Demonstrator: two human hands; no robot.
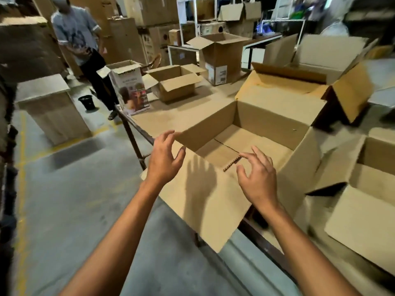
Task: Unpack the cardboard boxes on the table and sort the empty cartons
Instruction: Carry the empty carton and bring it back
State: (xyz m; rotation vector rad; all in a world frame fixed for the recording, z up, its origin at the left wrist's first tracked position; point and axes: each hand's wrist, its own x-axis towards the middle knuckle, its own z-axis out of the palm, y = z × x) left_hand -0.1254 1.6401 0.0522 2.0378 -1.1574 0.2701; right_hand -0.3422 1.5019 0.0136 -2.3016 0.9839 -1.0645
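On the table (181, 112), at its near edge, stands the open carton (267, 116), empty as far as I can see. My left hand (164, 159) and right hand (256, 178) hover spread above its near flap (203, 201), holding nothing. It looks light, with stiff walls and floppy flaps, so I'd grip the side walls. To the right, the boxes (363, 214) blur and are cut off.

Reaching forward with both arms, bare along the left forearm (111, 242) and the right forearm (305, 244), drawing a little closer together toward the wrists. Holding the left hand (164, 161) palm down, back toward the camera, fingers (167, 135) spread and loosely bent, thumb out toward the right. Holding the right hand (258, 180) nearer and lower in the view, palm down too, fingers fanned and slightly curled. Gripping nothing with either; hands apart, not touching each other.
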